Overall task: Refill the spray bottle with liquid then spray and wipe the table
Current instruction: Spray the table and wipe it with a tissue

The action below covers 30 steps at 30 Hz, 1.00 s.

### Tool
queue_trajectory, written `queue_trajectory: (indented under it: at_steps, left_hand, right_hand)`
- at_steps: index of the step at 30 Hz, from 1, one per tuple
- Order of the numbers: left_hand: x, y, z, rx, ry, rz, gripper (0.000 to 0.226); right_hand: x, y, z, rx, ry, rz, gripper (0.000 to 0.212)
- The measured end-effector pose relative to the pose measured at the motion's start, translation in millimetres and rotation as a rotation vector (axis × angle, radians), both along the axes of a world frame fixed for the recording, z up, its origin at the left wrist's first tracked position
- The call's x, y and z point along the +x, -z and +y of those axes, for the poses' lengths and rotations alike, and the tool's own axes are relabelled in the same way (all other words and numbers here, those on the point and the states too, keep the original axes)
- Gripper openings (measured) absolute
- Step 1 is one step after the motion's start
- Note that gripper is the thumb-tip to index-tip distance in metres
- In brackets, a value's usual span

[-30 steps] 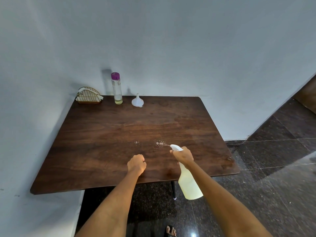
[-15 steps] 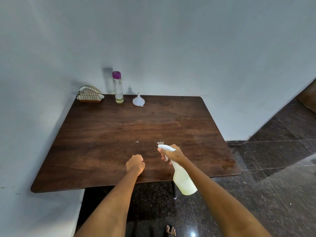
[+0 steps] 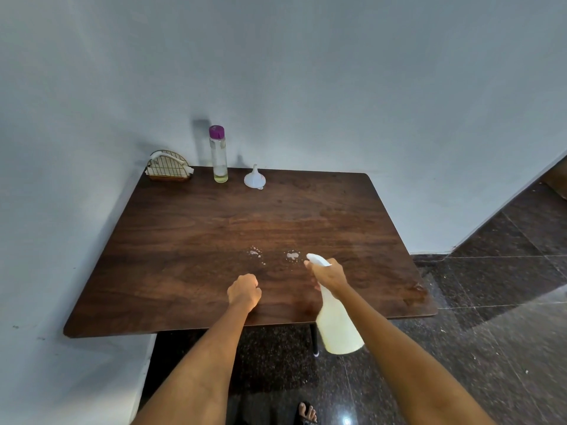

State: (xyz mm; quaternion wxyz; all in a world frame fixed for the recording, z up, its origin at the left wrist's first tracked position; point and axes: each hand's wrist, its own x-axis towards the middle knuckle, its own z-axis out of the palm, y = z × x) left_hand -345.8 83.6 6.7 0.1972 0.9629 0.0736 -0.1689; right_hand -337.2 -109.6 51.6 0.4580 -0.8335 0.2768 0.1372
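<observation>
My right hand grips the neck of a white spray bottle, whose nozzle points forward over the dark wooden table. Two small foamy spray patches lie on the tabletop just ahead of the nozzle. My left hand is a closed fist resting on the table near its front edge, with nothing visible in it. At the back stand a clear bottle with a purple cap, holding a little yellowish liquid, and a white funnel turned mouth down.
A wire holder with white cloth or paper sits in the table's back left corner against the wall. Walls border the table at the back and left. Dark tiled floor stretches to the right. A sandalled foot shows below.
The spray bottle swung left, then back right and forward. The left spray patch on the table has grown larger. My left fist has stayed in place.
</observation>
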Motion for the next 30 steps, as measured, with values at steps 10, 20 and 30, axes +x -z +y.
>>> queue_trajectory:
  at_steps: [10, 20, 30]
  left_hand:
    - [4.3, -0.3, -5.6, 0.009, 0.003, 0.017, 0.027]
    - [11.3, -0.1, 5.0, 0.016, -0.003, 0.02, 0.028]
    - [42.9, -3.7, 12.5, 0.05, -0.002, 0.011, 0.026]
  right_hand:
    - [10.1, -14.4, 26.7, -0.001, -0.298, 0.087, 0.03]
    - [15.1, -12.7, -6.8, -0.333, -0.242, 0.114, 0.052]
    - [82.5, -42.7, -2.2, -0.142, -0.409, -0.023, 0.034]
